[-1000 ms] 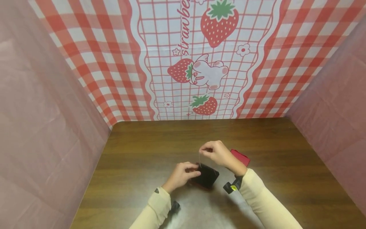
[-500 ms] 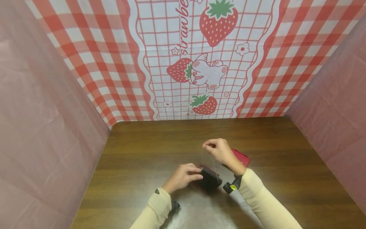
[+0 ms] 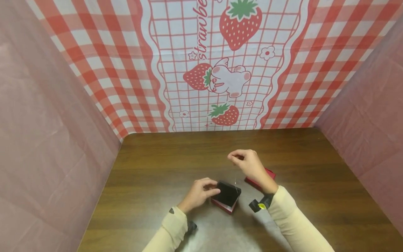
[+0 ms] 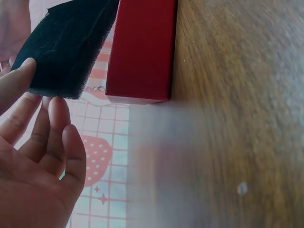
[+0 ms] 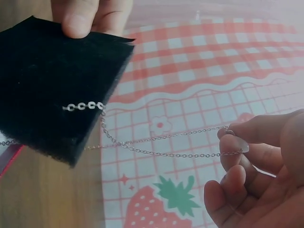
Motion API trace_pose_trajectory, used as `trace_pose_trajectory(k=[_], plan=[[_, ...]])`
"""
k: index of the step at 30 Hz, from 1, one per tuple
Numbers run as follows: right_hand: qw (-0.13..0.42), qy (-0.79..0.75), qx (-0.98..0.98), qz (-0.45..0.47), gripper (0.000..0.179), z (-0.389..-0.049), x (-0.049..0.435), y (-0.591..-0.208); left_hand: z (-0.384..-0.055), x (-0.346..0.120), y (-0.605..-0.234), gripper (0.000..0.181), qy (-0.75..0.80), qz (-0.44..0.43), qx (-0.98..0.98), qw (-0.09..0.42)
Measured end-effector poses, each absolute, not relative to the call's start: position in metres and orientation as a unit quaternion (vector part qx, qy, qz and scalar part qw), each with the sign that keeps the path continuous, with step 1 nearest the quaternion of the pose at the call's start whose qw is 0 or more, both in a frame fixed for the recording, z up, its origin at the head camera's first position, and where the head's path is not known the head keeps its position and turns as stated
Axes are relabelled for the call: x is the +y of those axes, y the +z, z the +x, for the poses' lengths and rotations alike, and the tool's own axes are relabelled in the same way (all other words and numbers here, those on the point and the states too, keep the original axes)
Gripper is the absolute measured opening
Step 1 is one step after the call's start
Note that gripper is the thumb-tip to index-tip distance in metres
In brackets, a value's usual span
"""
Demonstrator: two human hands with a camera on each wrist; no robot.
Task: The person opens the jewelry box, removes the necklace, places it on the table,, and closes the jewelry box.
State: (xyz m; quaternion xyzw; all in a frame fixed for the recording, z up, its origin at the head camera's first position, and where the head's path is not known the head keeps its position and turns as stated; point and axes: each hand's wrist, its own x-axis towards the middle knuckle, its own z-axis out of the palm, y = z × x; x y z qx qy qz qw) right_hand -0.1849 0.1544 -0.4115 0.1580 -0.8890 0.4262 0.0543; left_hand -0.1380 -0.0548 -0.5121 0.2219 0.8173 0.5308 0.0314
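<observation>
My left hand [image 3: 199, 193] pinches one edge of a black velvety jewelry-box insert [image 3: 227, 193] between thumb and fingers. The insert is tilted over a small red box [image 4: 142, 52], whose front wall shows below it in the head view. Up and to the right, my right hand [image 3: 248, 163] pinches a thin silver chain necklace [image 5: 185, 156] between thumb and forefinger. From those fingertips two strands stretch to the insert. A short piece of chain lies across its black face, while another strand runs behind it.
A red box lid [image 3: 270, 174] lies on the wooden table [image 3: 151, 168] beyond my right wrist, partly hidden by it. A strawberry-print cloth [image 3: 220, 42] hangs behind the table, with pink cloth [image 3: 63, 140] along both sides.
My right hand has moved right and a little up with the chain. The insert tipped up and then lay back flatter in my left hand, showing more of the red box beneath.
</observation>
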Motion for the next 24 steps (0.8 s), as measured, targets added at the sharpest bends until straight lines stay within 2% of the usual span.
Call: trace_pose_trajectory(k=[9,24], plan=[[0.070,0.426,-0.889,0.157,0.011,-0.177,0.164,-0.393,-0.140,-0.061,-0.512,0.026,0.543,0.180,0.819,0.041],[0.154,0.444,-0.871,0.147,0.012,-0.178,0.180,-0.372,-0.140,-0.069,-0.512,0.016,0.583,0.142,0.799,0.050]])
